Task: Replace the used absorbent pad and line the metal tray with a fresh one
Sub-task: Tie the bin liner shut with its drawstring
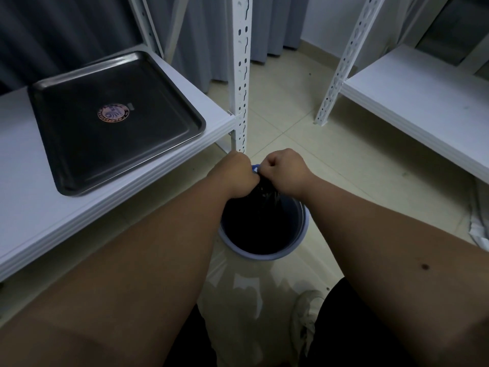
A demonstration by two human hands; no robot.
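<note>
White shelf (185, 144) bears bare metal tray (79, 154); bucket (291, 251) on tiled floor (344, 168)

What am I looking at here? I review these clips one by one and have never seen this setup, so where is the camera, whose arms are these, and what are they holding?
There is no machine here. The single picture comes from a camera worn on a person's head, looking forward and down, so the two bare arms reaching away from you are that person's own.

The left hand and right hand meet over a blue bin that stands on the tiled floor. Both have a curled grip on the gathered black bin liner at the bin's far rim.

To the left, on a white shelf, lies the metal tray. It is bare except for a round sticker in its middle, with no pad in it. A second white shelf stands on the right. The person's white shoe shows at the bottom.
</note>
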